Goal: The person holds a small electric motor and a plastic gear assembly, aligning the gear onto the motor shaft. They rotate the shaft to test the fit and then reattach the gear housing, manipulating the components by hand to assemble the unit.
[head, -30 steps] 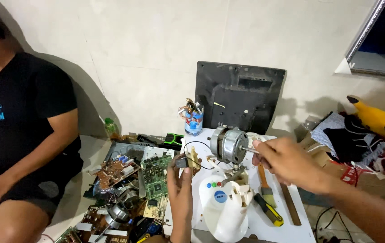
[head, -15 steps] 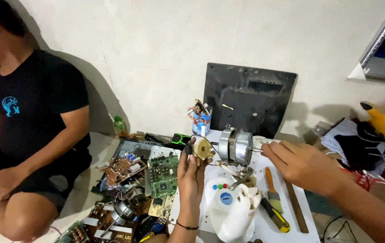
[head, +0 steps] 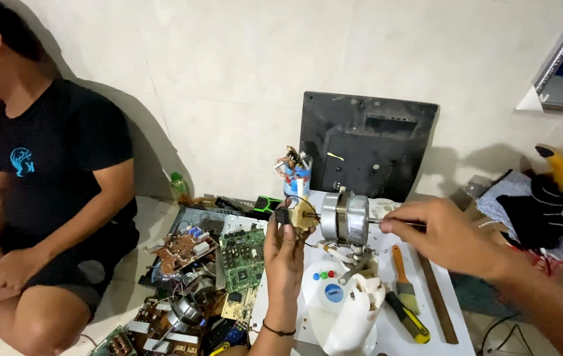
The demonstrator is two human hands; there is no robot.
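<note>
A silver fan motor (head: 345, 218) stands on a white fan neck housing (head: 342, 304) with coloured buttons. My left hand (head: 286, 245) is raised at the motor's left end, fingers on a tan gear piece (head: 303, 214) with black wires. My right hand (head: 445, 236) reaches in from the right and pinches the motor's thin shaft (head: 377, 222) between thumb and fingers.
A black panel (head: 367, 145) leans on the wall behind. Green and brown circuit boards (head: 242, 249) lie heaped on the floor at left. A yellow-handled tool (head: 408, 318), a brush (head: 402, 275) and a wooden strip (head: 437, 297) lie on the white board. A person in a black shirt (head: 44, 165) sits at left.
The view has tilted and moved closer. My left hand rose from the table to the motor's left end. My right hand stays at the shaft.
</note>
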